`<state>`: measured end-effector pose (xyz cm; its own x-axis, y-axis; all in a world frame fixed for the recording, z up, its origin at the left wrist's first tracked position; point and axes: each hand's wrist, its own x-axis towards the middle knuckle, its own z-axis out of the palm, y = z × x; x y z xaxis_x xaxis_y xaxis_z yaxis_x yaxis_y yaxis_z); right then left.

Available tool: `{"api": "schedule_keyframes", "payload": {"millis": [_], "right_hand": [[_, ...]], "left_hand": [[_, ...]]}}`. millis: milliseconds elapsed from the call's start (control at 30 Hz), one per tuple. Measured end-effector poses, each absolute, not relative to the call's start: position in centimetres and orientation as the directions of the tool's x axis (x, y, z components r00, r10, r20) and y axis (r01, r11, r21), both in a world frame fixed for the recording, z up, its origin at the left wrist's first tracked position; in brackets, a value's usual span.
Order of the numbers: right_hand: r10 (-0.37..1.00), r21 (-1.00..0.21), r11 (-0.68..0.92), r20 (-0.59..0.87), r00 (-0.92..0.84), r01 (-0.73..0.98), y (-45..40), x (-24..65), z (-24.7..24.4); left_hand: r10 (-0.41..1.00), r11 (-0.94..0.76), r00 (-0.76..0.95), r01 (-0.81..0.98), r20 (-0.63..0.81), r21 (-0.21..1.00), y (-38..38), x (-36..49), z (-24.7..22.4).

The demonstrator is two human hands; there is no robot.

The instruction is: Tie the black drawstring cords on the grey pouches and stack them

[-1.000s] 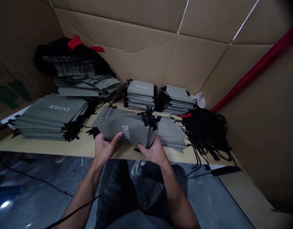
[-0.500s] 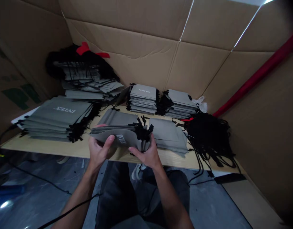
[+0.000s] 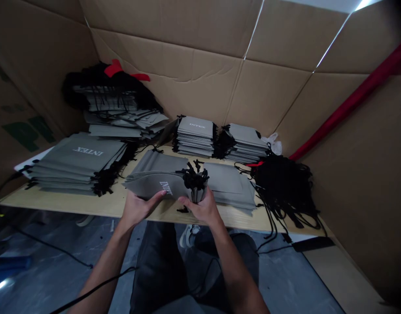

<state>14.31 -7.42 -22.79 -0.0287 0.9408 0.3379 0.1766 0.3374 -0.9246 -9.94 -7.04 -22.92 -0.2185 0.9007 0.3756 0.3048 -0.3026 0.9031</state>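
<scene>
Left hand [image 3: 137, 210] and right hand [image 3: 203, 209] pinch opposite sides of the grey pouch bundle [image 3: 150, 185] near the front edge of the desk [image 3: 105, 206] — apparently to hold its layers together.

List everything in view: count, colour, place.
Held bags: several, grey, between both hands
Loose bags: a few, grey, flat on table
Bag stacks: three, grey, left, back middle, back right
Piled bags: many, grey and black, back left
Red strips: two, atop that pile
Cord heap: one, black, table's right end
Crumpled plastic: one, whitish, beside back right stack
Table: one, pale yellow, under the bags
Cardboard walls: three, brown, left, back, right
Band: one, dark red, right wall
Cables: at least two, black, lower left
Floor: one, grey, below
Shoe: one visible, pale, under table
Legs: two, dark, bottom centre
Left hand: one, gripping held bags' left side
Right hand: one, gripping their right end
</scene>
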Motion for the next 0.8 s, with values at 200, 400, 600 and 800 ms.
{"api": "schedule_keyframes", "payload": {"millis": [200,400,600,800], "right_hand": [[0.931,-0.929,0.361,0.354,-0.085,0.085,-7.6,14.9,-22.2],[0.919,-0.913,0.392,0.385,0.082,-0.109,-9.5,13.4,-23.6],[0.899,-0.940,0.328,0.280,0.336,-0.095,-9.3,12.0,-23.1],[0.878,-0.965,0.254,0.202,0.434,-0.065,-8.6,10.0,-20.7]], "left_hand": [[0.848,-0.346,-0.280,0.353,0.451,0.869,-8.2,-8.4,-22.6],[0.771,-0.323,-0.370,0.474,0.519,0.819,-10.3,-6.4,-24.4],[0.719,-0.289,-0.414,0.552,0.558,0.782,-11.4,-5.8,-25.7],[0.673,-0.290,-0.456,0.561,0.582,0.775,-12.2,-4.3,-25.4]]}}
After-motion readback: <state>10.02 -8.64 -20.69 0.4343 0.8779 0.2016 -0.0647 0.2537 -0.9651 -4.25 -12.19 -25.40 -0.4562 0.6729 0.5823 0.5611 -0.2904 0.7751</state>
